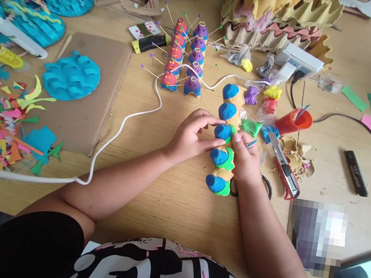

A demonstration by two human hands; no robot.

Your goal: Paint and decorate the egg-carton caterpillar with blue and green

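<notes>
A strip of egg-carton cups (234,114) stands lengthwise between my hands, blue clay on each cup and green clay on the right side of the nearer ones. My left hand (195,133) pinches the strip's left side around the middle cup. On the right side, my right hand (246,156) presses its thumb against the green clay at that cup, with a thin blue tool (251,144) sticking out by its fingers. Bagged green clay (251,128) lies just beyond the right hand. Two finished-looking strips, one red and blue (172,66) and one purple and blue (195,69), stand farther back with pins in them.
Right of my hands are a red cup (294,122), a box cutter (284,169) and a black marker (356,173). A white cable (122,124) crosses the table. Paper scraps (8,125) and cardboard (83,118) lie left; egg trays (272,37) stand behind.
</notes>
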